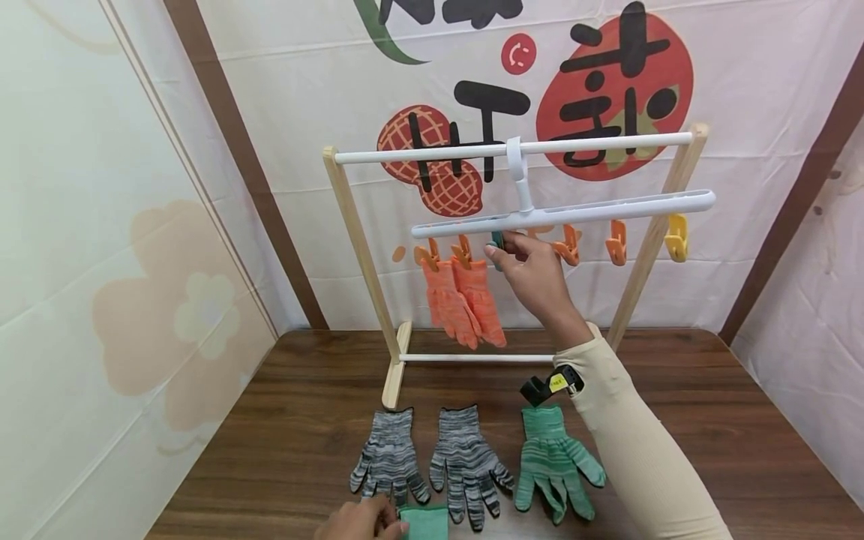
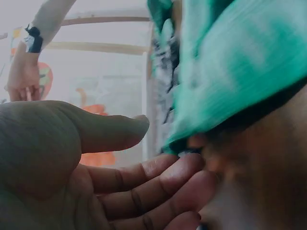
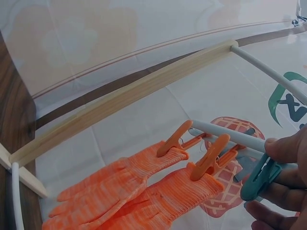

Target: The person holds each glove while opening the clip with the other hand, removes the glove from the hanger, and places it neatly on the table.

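My right hand [image 1: 533,270] is raised to the white clip hanger [image 1: 607,208] and pinches a teal clothespin [image 3: 261,176] hanging from it. Just left of that pin, two orange gloves [image 1: 464,300] hang from orange clips [image 3: 192,151]. My left hand [image 1: 364,521] is at the table's near edge, fingers on the cuff of a green glove [image 1: 424,522] that also shows, blurred, in the left wrist view [image 2: 230,72]. A second green glove [image 1: 555,465] lies flat under my right forearm.
A wooden rack [image 1: 351,240] with a white top rod [image 1: 432,155] stands at the back of the brown table [image 1: 729,420]. Two grey striped gloves [image 1: 432,461] lie in front of it. More orange clips [image 1: 616,244] and a yellow one [image 1: 677,238] hang free on the right.
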Demonstrator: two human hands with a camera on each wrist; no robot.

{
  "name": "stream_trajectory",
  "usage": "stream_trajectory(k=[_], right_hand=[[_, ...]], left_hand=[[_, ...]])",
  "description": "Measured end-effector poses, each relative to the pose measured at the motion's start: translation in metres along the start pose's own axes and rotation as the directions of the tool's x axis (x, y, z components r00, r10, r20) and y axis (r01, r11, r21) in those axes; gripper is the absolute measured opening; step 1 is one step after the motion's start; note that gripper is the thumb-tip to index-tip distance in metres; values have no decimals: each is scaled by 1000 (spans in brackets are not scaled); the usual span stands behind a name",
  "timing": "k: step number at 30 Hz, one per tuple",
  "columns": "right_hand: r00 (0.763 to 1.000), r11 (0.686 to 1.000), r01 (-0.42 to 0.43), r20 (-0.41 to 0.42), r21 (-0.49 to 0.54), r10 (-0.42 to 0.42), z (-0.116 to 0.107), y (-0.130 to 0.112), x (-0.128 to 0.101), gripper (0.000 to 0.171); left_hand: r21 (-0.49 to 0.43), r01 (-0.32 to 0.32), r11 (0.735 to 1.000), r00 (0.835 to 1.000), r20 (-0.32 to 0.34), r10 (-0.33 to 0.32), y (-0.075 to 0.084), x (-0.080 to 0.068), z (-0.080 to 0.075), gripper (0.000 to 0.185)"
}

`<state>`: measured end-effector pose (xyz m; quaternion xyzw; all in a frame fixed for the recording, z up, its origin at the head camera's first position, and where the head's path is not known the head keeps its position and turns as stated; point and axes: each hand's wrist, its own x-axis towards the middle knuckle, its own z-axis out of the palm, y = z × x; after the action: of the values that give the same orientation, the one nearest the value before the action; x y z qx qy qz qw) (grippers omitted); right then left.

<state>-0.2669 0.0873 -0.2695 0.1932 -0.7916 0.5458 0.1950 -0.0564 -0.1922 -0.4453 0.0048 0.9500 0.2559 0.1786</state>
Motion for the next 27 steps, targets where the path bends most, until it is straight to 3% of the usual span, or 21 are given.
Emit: stream_trajectory(k=[3, 7, 11, 16, 24, 27], right_hand=[[1000, 1000, 7, -2, -3, -7, 1, -1, -1, 40], [1000, 1000, 11, -1, -6, -11, 2, -2, -1, 39], [1000, 1000, 5, 12, 5, -5, 3, -3, -1, 40], [1000, 999, -14, 29, 42, 13, 4, -2, -1, 43], [998, 999, -26, 53, 47, 23, 10, 0, 1, 49], [998, 998, -28, 58, 53, 25, 12, 2, 3, 48]], left_hand=[[43, 30, 999, 995, -95, -26, 9, -2, -11, 28], [83, -52, 995, 972, -225, 69, 24, 0, -32, 25], [84, -179, 980, 928, -318, 197, 44, 12, -47, 24], [43, -298, 953, 864, -413, 289, 73, 40, -65, 23], [-14, -424, 906, 750, -566, 342, 112, 72, -91, 17], [-10, -448, 894, 721, -596, 354, 118, 79, -95, 17]])
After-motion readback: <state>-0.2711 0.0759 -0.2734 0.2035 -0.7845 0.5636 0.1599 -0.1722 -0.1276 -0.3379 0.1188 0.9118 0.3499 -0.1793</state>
